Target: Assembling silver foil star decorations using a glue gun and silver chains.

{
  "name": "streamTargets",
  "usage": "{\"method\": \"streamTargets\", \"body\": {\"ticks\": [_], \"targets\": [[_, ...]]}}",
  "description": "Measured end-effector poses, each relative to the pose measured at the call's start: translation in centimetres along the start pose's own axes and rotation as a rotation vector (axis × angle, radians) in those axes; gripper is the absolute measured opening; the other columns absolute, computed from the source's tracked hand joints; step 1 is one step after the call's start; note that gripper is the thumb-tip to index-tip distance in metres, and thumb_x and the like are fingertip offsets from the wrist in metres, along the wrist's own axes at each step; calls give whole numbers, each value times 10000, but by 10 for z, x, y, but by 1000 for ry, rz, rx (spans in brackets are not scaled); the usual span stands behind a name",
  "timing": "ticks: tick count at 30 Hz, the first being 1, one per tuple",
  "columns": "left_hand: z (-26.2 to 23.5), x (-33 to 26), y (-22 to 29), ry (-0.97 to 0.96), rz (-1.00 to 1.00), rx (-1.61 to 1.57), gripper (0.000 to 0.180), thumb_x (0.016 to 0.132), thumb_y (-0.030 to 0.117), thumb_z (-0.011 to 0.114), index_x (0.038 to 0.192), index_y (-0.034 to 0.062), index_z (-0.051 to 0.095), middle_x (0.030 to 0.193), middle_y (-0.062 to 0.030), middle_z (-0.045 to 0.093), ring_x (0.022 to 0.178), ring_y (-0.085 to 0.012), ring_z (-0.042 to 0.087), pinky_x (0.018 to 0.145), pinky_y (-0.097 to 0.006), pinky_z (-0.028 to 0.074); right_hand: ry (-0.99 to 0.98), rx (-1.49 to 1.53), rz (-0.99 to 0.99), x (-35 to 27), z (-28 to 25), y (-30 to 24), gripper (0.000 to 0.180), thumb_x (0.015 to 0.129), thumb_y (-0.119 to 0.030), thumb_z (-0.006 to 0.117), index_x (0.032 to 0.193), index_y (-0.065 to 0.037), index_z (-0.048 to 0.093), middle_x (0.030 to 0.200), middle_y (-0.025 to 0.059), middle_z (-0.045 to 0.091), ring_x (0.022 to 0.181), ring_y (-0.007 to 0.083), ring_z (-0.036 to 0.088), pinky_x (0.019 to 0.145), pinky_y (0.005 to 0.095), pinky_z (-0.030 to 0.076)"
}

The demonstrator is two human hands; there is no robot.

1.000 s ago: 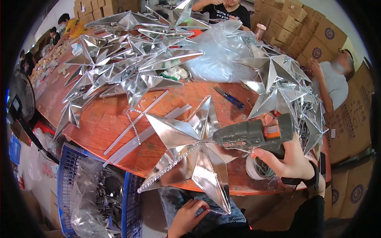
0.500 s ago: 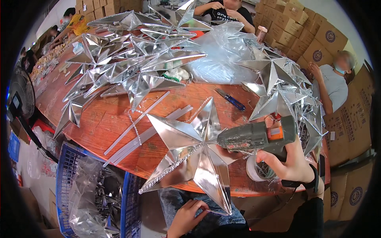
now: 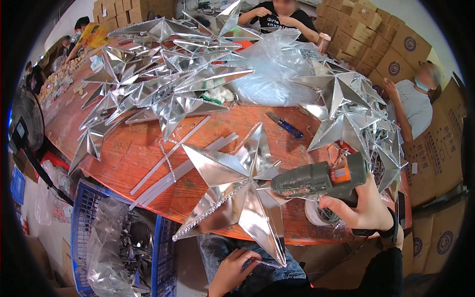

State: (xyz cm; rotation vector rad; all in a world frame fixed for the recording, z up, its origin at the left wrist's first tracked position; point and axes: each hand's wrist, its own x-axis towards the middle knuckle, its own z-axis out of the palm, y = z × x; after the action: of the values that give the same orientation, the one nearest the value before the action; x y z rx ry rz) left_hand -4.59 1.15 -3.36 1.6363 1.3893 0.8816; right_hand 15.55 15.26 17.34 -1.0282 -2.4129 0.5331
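A large shiny silver star (image 3: 225,168) stands at the near edge of the wooden table, bead trim along one of its ridges. My right hand (image 3: 363,208) is wrapped round a dark green glue gun (image 3: 302,180), whose nozzle points left at the star, near its middle. Below the table edge, my left hand (image 3: 235,270) pinches a thin strand of silver trim (image 3: 269,264) by the star's lowest tip. Whether those fingers also touch the star, I cannot tell. A round roll or tub (image 3: 319,213) sits behind my right hand, partly hidden.
Finished-looking silver stars pile up at the left (image 3: 148,89) and right (image 3: 341,99), a clear plastic bag (image 3: 274,74) between them. Translucent glue sticks (image 3: 183,171) and a blue-handled cutter (image 3: 285,125) lie on the table (image 3: 133,153). A blue basket (image 3: 81,232) stands lower left. Co-workers sit beyond.
The glue gun's nozzle has drawn slightly right and down, away from the star's middle. The star and my left hand have hardly moved.
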Motion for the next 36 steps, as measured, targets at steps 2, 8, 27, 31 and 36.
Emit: {"method": "streamTargets", "body": {"ticks": [2, 8, 27, 31, 36], "targets": [[2, 1, -2, -17, 35, -39, 215, 779, 137, 658, 979, 61, 629, 976, -112, 615, 884, -278, 599, 747, -343, 483, 34, 19, 5, -4, -1, -2, 254, 756, -148, 693, 949, -18, 591, 751, 100, 617, 659, 237, 606, 628, 322, 467], [3, -1, 10, -45, -9, -50, 117, 807, 119, 621, 893, 50, 661, 931, -93, 630, 895, -250, 593, 762, -329, 474, 45, 240, 417, -35, -21, 3, 303, 736, -155, 726, 961, 3, 597, 785, 71, 611, 677, 138, 568, 619, 278, 448], [24, -12, 46, -30, -122, -277, 152, 747, 56, 705, 758, 1, 564, 791, -65, 648, 730, -131, 622, 695, -252, 480, 41, 424, 545, -97, -2, 102, 350, 865, -261, 593, 1031, 44, 551, 872, 115, 627, 784, 165, 608, 667, 314, 478], [30, -12, 42, -31, -46, -226, 141, 749, 52, 702, 771, 1, 572, 790, -72, 648, 738, -133, 620, 696, -252, 477, 51, 571, 609, -98, -3, 101, 360, 870, -249, 596, 1088, 28, 521, 891, 96, 616, 797, 148, 597, 671, 283, 481], [33, -13, 46, -52, 8, -148, 137, 763, 38, 682, 775, -14, 556, 789, -76, 619, 757, -137, 609, 684, -254, 463, 90, 581, 496, -94, 14, 106, 326, 894, -194, 564, 1113, 23, 456, 923, 81, 581, 821, 105, 552, 694, 256, 468]]}}
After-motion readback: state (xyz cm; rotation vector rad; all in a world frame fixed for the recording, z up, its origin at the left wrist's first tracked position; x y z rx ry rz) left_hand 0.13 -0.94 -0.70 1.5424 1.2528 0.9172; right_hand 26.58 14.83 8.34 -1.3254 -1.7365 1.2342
